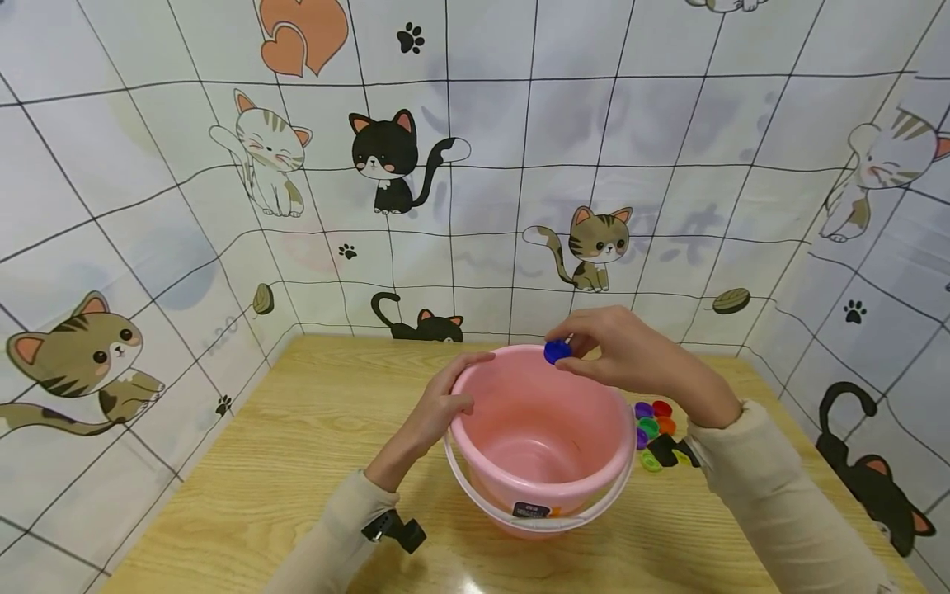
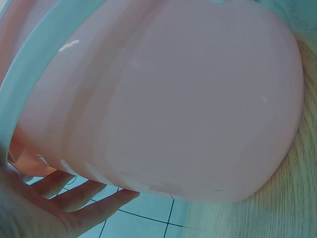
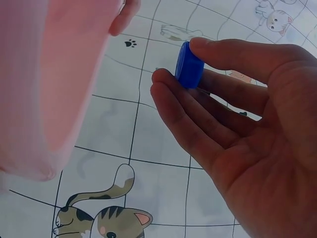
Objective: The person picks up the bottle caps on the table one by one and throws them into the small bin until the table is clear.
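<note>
A pink plastic bucket (image 1: 542,396) stands upright on the table, and its pale handle (image 1: 475,497) hangs down around the front. My left hand (image 1: 438,404) grips the bucket's left rim, thumb over the inside; in the left wrist view, fingers (image 2: 94,203) spread along the outer wall. A small round blue bottle cap (image 1: 557,351) is pinched between the thumb and fingertips of my right hand (image 1: 623,351), at the bucket's far rim. The right wrist view shows the cap (image 3: 189,64) edge-on, apart from the bucket's wall (image 3: 20,99).
Several coloured caps (image 1: 648,427), purple, red, green, orange and yellow, lie on the table right of the bucket, partly behind my right wrist's black strap (image 1: 671,450). The wooden table (image 1: 319,412) meets a tiled cat-print wall covering (image 1: 490,198) at the back and sides.
</note>
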`<state>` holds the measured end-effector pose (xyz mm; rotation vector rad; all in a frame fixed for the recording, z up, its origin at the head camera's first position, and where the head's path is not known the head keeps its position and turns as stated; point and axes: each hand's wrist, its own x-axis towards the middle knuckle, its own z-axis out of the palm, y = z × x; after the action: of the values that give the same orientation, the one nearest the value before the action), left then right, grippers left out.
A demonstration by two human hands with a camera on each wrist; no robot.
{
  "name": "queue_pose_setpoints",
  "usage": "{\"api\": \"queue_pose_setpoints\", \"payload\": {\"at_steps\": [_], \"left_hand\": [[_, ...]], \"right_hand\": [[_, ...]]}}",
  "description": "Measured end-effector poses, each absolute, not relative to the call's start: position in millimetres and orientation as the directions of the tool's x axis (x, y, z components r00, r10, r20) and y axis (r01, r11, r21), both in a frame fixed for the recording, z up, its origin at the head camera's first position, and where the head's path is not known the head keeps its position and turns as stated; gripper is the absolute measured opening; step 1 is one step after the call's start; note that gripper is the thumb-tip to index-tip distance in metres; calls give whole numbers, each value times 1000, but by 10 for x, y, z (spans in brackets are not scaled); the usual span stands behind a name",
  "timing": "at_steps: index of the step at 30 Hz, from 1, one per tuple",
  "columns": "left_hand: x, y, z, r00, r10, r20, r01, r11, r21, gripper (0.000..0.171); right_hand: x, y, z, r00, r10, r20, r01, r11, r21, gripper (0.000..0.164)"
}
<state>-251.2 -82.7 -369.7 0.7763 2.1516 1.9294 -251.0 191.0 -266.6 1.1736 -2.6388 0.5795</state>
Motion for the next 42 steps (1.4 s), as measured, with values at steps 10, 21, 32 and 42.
{"api": "queue_pose_setpoints", "payload": {"at_steps": [10, 21, 32, 42], "left_hand": [[-2499, -831, -3672, -855, 471, 216, 272, 55, 961, 71], [-2634, -826, -3848, -858, 461, 225, 278, 49, 959, 73], [-2687, -817, -3949, -868, 424, 259, 319, 77, 945, 72], [-2492, -821, -3674, -860, 452, 236, 305, 85, 948, 70]], "right_hand": [[-2566, 1842, -2673, -673, -664, 326, -740, 601, -302, 31], [-2609, 1807, -2670, -653, -673, 347, -757, 567, -325, 32], [-2624, 1782, -2671, -660, -676, 328, -751, 576, -324, 32], [-2648, 1784, -2675, -660, -676, 329, -752, 584, -307, 32]]}}
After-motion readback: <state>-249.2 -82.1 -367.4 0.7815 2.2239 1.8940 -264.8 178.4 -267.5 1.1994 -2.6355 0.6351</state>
